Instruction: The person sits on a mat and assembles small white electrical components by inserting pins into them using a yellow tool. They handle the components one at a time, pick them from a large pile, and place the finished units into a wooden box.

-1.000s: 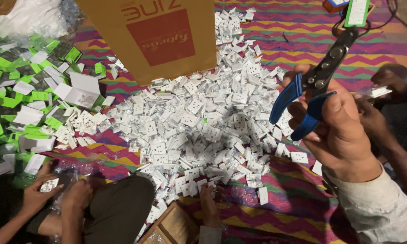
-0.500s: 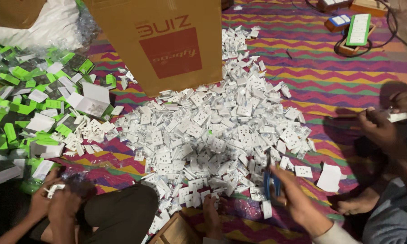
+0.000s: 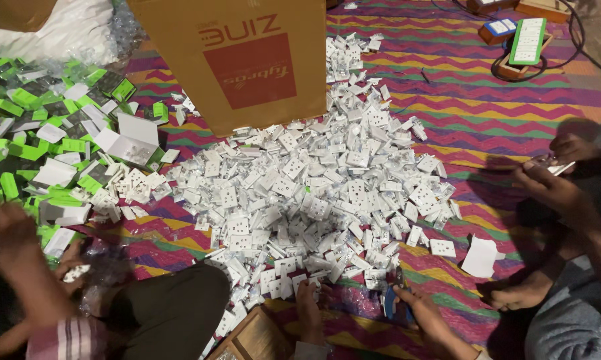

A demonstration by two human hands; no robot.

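we look down on a big heap of small white socket parts (image 3: 314,200) that lies on a mat with zigzag stripes (image 3: 500,113) in many colours. our right hand (image 3: 420,315) is at the bottom edge of the view, right at the near rim of the heap, and its fingers are closed around a pair of pliers with blue handles (image 3: 390,300); the handles are pressed together inside the hand and the metal tip points into the white parts. our left hand (image 3: 308,307) rests just beside it, also at the near rim of the heap, with the fingers on the white parts; we cannot tell if it pinches one of them or only touches them. near it, at the bottom edge, a corner of a small brown cardboard box (image 3: 254,340) shows.

behind the heap a large brown carton with a red label (image 3: 240,60) stands upright on the mat. to the left of it lies a second pile, of green and white small packages (image 3: 40,127), some of them open. on the right side another person's hands (image 3: 554,180) hold a small white piece, well apart from our hands. on the left side a further person's arm with a striped sleeve (image 3: 27,267) is blurred. a single white card (image 3: 482,257) lies on the mat to the right of the heap.
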